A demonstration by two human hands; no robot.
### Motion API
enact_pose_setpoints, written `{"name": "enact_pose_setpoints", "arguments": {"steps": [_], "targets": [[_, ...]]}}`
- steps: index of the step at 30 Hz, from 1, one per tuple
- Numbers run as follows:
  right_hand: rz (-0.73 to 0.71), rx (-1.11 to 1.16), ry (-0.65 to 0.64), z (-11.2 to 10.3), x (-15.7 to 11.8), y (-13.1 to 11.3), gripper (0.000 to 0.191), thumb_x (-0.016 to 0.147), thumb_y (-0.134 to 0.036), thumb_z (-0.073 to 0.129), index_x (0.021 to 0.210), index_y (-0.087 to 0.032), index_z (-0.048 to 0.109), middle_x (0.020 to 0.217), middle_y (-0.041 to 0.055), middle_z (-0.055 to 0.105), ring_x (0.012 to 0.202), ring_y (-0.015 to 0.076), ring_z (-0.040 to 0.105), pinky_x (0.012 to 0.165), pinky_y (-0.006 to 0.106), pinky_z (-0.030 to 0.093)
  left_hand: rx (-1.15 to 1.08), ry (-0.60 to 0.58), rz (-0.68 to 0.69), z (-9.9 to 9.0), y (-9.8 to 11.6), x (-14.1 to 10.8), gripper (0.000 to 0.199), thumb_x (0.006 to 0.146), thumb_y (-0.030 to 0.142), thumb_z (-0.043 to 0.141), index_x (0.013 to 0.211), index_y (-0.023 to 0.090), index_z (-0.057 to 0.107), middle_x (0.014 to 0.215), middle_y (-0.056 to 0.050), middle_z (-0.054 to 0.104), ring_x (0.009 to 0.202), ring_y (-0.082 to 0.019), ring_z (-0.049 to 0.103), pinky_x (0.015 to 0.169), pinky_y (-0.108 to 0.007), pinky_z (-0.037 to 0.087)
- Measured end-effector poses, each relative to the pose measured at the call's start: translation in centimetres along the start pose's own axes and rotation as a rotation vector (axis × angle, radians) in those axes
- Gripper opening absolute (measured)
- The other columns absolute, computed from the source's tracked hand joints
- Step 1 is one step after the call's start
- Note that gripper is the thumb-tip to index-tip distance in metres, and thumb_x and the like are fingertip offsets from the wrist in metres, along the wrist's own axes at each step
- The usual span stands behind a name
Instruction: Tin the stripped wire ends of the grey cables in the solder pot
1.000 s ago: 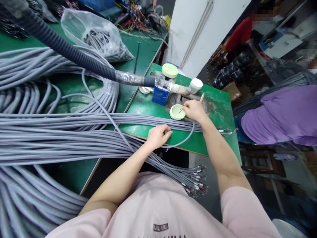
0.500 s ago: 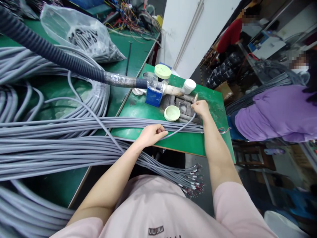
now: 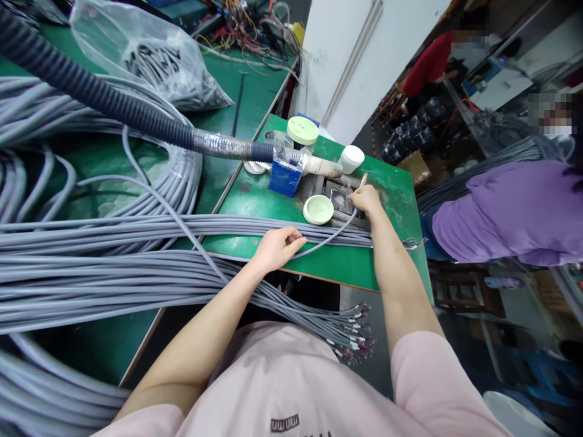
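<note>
Gray cable (image 3: 336, 234) | pale-green cup (image 3: 306, 215): contents unclear | bends rightward, end away | right hand (image 3: 365, 199): pinching it | left hand (image 3: 279, 247): grip unclear

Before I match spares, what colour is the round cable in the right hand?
The round cable is grey; see head view.

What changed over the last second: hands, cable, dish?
The right hand moved right, away from the pale green dish, drawing the gray cable it holds; the wire tips left the dish and the cable's bend flattened. No visible new grasp or release. The left hand stayed roughly in place; the dish, white jar and blue block stayed put.
</note>
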State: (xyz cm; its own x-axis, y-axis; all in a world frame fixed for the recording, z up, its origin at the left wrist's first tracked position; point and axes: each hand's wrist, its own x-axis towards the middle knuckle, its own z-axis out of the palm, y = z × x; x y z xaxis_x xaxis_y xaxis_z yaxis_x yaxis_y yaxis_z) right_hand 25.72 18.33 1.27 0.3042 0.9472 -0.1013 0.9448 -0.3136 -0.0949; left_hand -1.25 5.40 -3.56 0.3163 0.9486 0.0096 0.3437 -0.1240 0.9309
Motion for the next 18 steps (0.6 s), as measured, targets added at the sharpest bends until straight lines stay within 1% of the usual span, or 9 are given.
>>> {"name": "enact_pose_setpoints", "arguments": {"steps": [6, 10, 13, 15, 18], "targets": [[-0.001, -0.012, -0.017, 0.1, 0.3, -0.3, 0.026, 0.075, -0.022, 0.058, 0.091, -0.011, 0.076, 0.102, 0.0168, 0.072, 0.098, 0.0287, 0.066, 0.082, 0.031, 0.048, -0.018, 0.005, 0.002, 0.0, -0.1, 0.0, 0.027, 0.081, 0.042, 0.058, 0.076, 0.017, 0.065, 0.057, 0.004, 0.058, 0.052, -0.010, 0.048, 0.055, -0.021, 0.036], [-0.023, -0.008, 0.007, -0.7, 0.0, -0.2, 0.024, 0.075, -0.024, 0.057, 0.085, -0.012, 0.075, 0.093, 0.0146, 0.073, 0.091, 0.0256, 0.065, 0.077, 0.030, 0.046, -0.018, 0.010, -0.001, 0.0, -0.1, 0.0, 0.027, 0.081, 0.042, 0.058, 0.075, 0.016, 0.064, 0.057, 0.003, 0.058, 0.053, -0.010, 0.050, 0.054, -0.022, 0.037], [-0.129, 0.069, 0.068, -1.9, -1.3, -0.3, 0.023, 0.076, -0.027, 0.054, 0.072, -0.012, 0.072, 0.073, 0.0088, 0.068, 0.073, 0.0196, 0.061, 0.066, 0.027, 0.043, -0.024, 0.004, 0.003, 0.0, -0.1, 0.0, 0.028, 0.082, 0.042, 0.057, 0.076, 0.016, 0.064, 0.057, 0.003, 0.057, 0.053, -0.010, 0.051, 0.054, -0.022, 0.037], [-0.249, 0.169, 0.105, -2.8, -2.5, -0.8, 0.025, 0.075, -0.030, 0.054, 0.062, -0.013, 0.067, 0.058, 0.0035, 0.059, 0.061, 0.0151, 0.053, 0.060, 0.026, 0.038, -0.022, -0.002, 0.006, 0.0, -0.1, 0.0, 0.027, 0.081, 0.042, 0.057, 0.077, 0.016, 0.064, 0.057, 0.003, 0.057, 0.053, -0.010, 0.050, 0.053, -0.022, 0.037], [-0.390, 0.258, 0.099, -3.8, -4.8, -2.2, 0.026, 0.074, -0.031, 0.054, 0.057, -0.014, 0.062, 0.051, -0.0007, 0.050, 0.055, 0.0117, 0.044, 0.057, 0.026, 0.032, -0.011, -0.004, 0.012, 0.0, -0.2, 0.0, 0.027, 0.081, 0.042, 0.057, 0.076, 0.016, 0.064, 0.057, 0.003, 0.057, 0.052, -0.010, 0.050, 0.052, -0.022, 0.036]]}}
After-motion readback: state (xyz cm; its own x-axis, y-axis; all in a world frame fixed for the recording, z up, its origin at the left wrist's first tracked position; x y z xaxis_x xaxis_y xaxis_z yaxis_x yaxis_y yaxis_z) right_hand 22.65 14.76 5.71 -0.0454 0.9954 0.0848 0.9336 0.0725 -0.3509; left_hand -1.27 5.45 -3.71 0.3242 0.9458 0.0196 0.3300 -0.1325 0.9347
